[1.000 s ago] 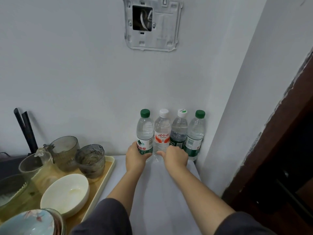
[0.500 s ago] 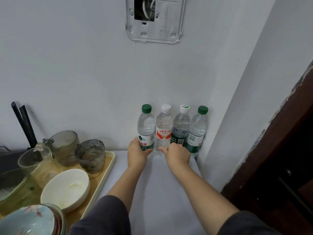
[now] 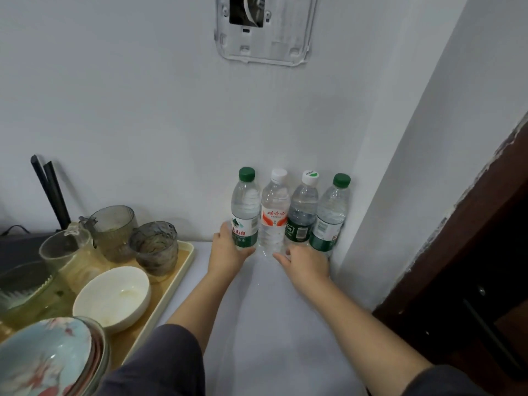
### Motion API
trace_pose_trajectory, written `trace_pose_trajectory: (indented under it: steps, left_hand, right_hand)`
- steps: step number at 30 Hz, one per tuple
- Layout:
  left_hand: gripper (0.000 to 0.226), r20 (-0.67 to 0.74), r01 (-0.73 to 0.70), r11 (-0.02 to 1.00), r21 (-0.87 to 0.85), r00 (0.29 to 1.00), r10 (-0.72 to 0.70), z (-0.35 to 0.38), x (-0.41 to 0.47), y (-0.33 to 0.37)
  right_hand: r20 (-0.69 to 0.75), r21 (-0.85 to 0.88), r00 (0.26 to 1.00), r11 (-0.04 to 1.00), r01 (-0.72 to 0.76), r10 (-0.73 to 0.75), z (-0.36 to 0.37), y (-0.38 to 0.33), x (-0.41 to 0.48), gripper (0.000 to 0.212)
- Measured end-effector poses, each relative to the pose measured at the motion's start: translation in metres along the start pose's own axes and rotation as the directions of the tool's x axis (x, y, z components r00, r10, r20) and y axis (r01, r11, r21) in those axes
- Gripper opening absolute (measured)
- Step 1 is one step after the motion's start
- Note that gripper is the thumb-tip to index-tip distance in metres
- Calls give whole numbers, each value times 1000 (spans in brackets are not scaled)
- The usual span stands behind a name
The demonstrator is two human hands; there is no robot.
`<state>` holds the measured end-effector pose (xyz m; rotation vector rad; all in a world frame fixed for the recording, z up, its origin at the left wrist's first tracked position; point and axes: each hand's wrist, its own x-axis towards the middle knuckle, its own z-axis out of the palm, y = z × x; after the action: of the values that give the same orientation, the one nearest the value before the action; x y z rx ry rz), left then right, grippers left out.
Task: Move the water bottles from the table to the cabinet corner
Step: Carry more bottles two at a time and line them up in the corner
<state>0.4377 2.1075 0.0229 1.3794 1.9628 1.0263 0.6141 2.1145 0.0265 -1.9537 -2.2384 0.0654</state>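
Several clear water bottles stand upright in a row against the wall, in the corner of the white cabinet top (image 3: pixel 271 324). My left hand (image 3: pixel 228 252) grips the base of the leftmost green-capped bottle (image 3: pixel 244 212), thumb across its front. Beside it stands a white-capped bottle with a red label (image 3: pixel 274 215). My right hand (image 3: pixel 305 261) wraps the base of the dark-labelled bottle (image 3: pixel 301 212), its fingers hidden behind. The rightmost green-capped bottle (image 3: pixel 331 218) touches the side wall.
A beige tray (image 3: pixel 183 270) at the left holds a white bowl (image 3: pixel 114 298), grey glasses (image 3: pixel 154 244) and a glass jug (image 3: pixel 63 252). A blue patterned bowl (image 3: pixel 43 361) sits near me. Dark wooden furniture (image 3: pixel 471 252) flanks the right. A white wall plate (image 3: pixel 265 27) hangs above.
The view has drifted so the bottles sit lower and closer. Both hands stay at the bottle bases; the bottles remain in their row.
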Motion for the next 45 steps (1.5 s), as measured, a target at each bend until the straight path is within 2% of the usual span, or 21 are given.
trace_pose_trajectory:
  steps: [2,4,6,9,12,17,21,23,26,28,31,34,41,45]
  left_hand:
    - [94,-18,31,983,180,999,-28,-4,-22,-4]
    - [96,-28,23,912,409,1000,-13,-5,-52,-9]
    - [92,-14,20,831,556,1000,-15,-4,-87,-15]
    - [87,36,-4,749,663,999,-26,2,-143,-22]
    - [85,14,1,715,699,1000,-15,5,-196,-27]
    - [87,-57,84,729,679,996,-62,1,-278,-32]
    - [89,-121,181,734,655,983,-135,0,-345,-41]
    - [87,-162,238,739,630,971,-175,2,-377,-49]
    - [86,-192,328,745,581,945,-266,9,-423,-68]
    - [86,-196,405,717,567,912,-360,18,-452,-83]
    - [84,-197,514,643,567,843,-500,33,-489,-107]
    - [82,-171,605,598,527,764,-622,46,-520,-129]
    - [78,-138,781,506,365,584,-800,52,-594,-168]
    - [77,-141,852,454,260,499,-855,39,-639,-184]
  right_hand:
    - [5,-20,1000,999,28,-28,0,16,-18,51]
    - [74,-55,995,996,69,-64,2,30,-40,61]
    - [158,-48,982,993,108,-99,4,40,-64,69]
    - [259,-4,952,985,171,-164,7,50,-97,76]
    - [284,25,924,965,261,-257,7,54,-128,78]
    - [291,78,868,915,397,-401,7,52,-171,78]
    - [278,99,777,822,561,-564,1,40,-211,77]
    - [242,111,704,739,664,-668,1,34,-236,78]
    - [161,198,541,564,802,-825,12,31,-274,75]
    - [190,254,451,488,835,-872,26,31,-296,73]
    - [403,191,386,488,852,-830,56,27,-319,74]
    - [535,128,340,473,872,-773,89,20,-337,75]
    - [711,123,147,328,937,-687,132,-7,-394,75]
    - [753,140,76,271,952,-653,140,-36,-436,75]
